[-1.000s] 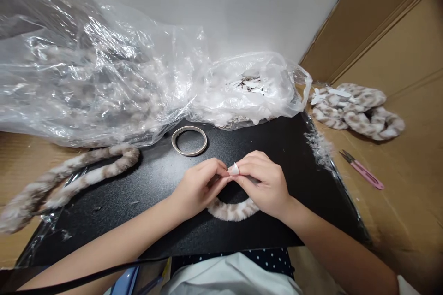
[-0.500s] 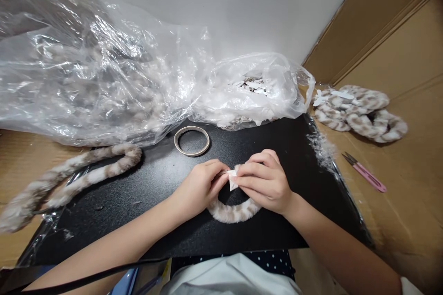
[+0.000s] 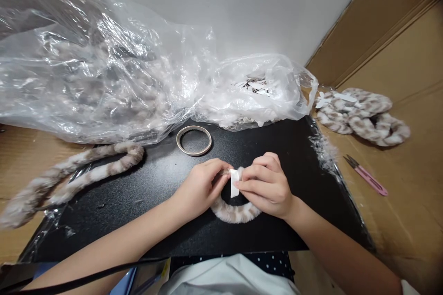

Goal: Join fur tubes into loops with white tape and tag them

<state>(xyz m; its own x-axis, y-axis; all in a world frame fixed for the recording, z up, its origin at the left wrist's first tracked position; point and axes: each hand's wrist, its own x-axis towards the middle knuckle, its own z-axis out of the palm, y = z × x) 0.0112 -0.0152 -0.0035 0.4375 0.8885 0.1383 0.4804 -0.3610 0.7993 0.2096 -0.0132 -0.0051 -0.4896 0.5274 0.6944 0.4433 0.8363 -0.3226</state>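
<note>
A furry ring (image 3: pixel 235 213), cream with brown patches, rests on the black tabletop, its far side raised between my hands. My left hand (image 3: pixel 202 186) is closed, pinching the ring's left end. My right hand (image 3: pixel 268 186) is closed around the right end of the fur. Where the two ends meet, a short strip of white tape (image 3: pixel 234 183) hangs down, with my right fingertips against its edge. The fingers partly hide the joint.
Behind my hands lies a thin tape roll (image 3: pixel 194 141). Clear plastic bags (image 3: pixel 104 78) fill the back. A loose fur strip (image 3: pixel 100 168) is at left. On cardboard at right are finished-looking fur rings (image 3: pixel 367 115) and pink thread snips (image 3: pixel 368 179).
The white tape has turned from a slanted, pointed shape to a flatter strip hanging straight down. My right fingers have shifted slightly along it; both hands keep hold of the fur ring.
</note>
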